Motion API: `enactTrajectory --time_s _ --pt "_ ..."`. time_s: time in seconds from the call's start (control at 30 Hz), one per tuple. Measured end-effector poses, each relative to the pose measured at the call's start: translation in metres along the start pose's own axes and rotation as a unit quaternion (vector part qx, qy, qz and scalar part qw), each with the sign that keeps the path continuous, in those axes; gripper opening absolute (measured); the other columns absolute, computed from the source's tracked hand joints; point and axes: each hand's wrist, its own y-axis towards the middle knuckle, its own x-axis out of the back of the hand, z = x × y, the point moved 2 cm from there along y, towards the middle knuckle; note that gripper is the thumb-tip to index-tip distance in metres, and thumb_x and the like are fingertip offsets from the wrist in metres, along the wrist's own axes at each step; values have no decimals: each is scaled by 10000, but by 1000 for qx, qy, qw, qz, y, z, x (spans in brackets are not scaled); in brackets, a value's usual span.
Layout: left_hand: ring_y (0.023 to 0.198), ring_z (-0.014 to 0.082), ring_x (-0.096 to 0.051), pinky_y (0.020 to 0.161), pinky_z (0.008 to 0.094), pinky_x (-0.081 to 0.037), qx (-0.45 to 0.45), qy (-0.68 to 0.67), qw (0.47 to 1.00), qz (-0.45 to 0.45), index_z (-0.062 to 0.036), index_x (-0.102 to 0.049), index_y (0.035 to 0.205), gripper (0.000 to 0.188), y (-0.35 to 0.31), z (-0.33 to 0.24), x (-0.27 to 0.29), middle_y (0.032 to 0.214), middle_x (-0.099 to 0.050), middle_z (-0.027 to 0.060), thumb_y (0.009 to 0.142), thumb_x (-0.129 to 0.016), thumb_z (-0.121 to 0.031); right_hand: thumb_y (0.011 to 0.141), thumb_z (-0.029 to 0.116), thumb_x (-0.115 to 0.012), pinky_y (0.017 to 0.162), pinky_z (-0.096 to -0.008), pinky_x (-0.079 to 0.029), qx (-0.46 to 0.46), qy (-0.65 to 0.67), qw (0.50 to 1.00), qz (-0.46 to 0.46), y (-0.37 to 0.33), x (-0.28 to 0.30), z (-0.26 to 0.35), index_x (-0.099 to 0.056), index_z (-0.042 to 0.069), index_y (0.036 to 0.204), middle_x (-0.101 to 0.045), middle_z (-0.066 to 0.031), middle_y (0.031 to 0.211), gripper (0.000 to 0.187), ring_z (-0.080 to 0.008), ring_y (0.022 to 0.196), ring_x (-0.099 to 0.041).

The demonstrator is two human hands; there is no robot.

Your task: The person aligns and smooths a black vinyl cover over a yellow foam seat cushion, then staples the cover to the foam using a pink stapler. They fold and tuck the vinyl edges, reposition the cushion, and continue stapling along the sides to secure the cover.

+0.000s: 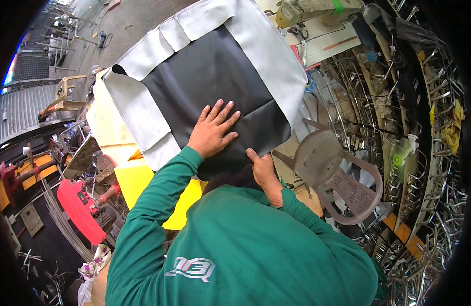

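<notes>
A black vinyl cover [210,66] with wide pale grey flaps [266,46] along its sides is spread in front of me. My left hand [214,130] rests flat on its black face, fingers spread. At the near right edge, my right hand [264,171] grips the cover, thumb on top and the other fingers hidden beneath. A crease runs across the black part, close to its rounded right corner. The left flap stands partly raised, with its upper corner curled.
Yellow material [131,183] lies under the cover at left, near a red machine [81,211]. To the right is a brown plastic chair [342,176]; beyond it, racks of metal tubes [424,204]. A sewing machine [296,13] and scissors [298,31] are at the back.
</notes>
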Motion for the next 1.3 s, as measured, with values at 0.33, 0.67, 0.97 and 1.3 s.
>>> enactTrajectory --time_s 0.33,0.67,0.97,1.3 --pt "1710 340 -143 1358 589 -121 24 48 998 16 -336 -352 1737 825 2 -9 -5 1845 -234 15 1005 -703 -477 1076 68 -642 942 -353 -592 -48 -22 998 -37 105 -7 -61 -597 -30 1480 -721 -112 1330 418 -232 1162 -708" --pt "1690 431 -159 1291 718 -195 114 76 990 22 -435 -314 1732 816 7 -25 -26 1850 -203 37 1011 -692 -389 1193 229 -481 974 -354 -593 -85 199 974 -62 101 -28 -72 -531 33 1564 -660 -97 1457 423 -239 1203 -688" --pt "1691 421 -140 1297 703 -165 43 26 999 6 -356 -426 1705 779 13 -7 3 1825 -272 87 1017 -600 -678 1170 246 -445 1176 -477 -510 -62 313 944 -84 117 -37 -98 -496 31 1607 -609 -171 1539 490 -340 1366 -618" --pt "1705 350 -139 1306 625 -248 237 64 967 -63 -178 -341 1740 931 145 167 59 1822 -278 99 1032 -481 -765 1148 202 -569 960 -408 -592 -123 252 945 -166 126 -9 -120 -591 121 1521 -706 -53 1386 383 -271 1202 -696"
